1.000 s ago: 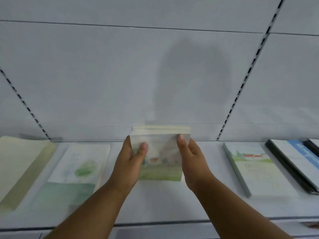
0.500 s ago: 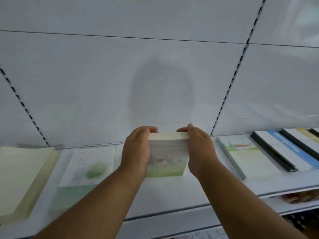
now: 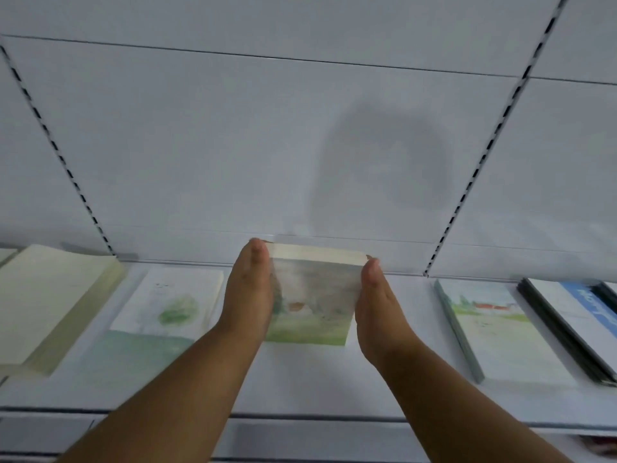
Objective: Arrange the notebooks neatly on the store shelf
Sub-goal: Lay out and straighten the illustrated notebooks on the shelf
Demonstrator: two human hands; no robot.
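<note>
Between two flat palms, near the back of the store shelf [image 3: 300, 389], sits a stack of landscape-cover notebooks [image 3: 312, 295]. Left hand [image 3: 248, 295] and right hand [image 3: 377, 312] press its sides, fingers straight and together. Squaring seems underway; next, release gently, keeping the edges flush.

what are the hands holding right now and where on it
The stack of notebooks in the middle of the shelf, squeezed between flat palms: left hand against its left edge, right hand against its right edge, fingers straight.
</note>
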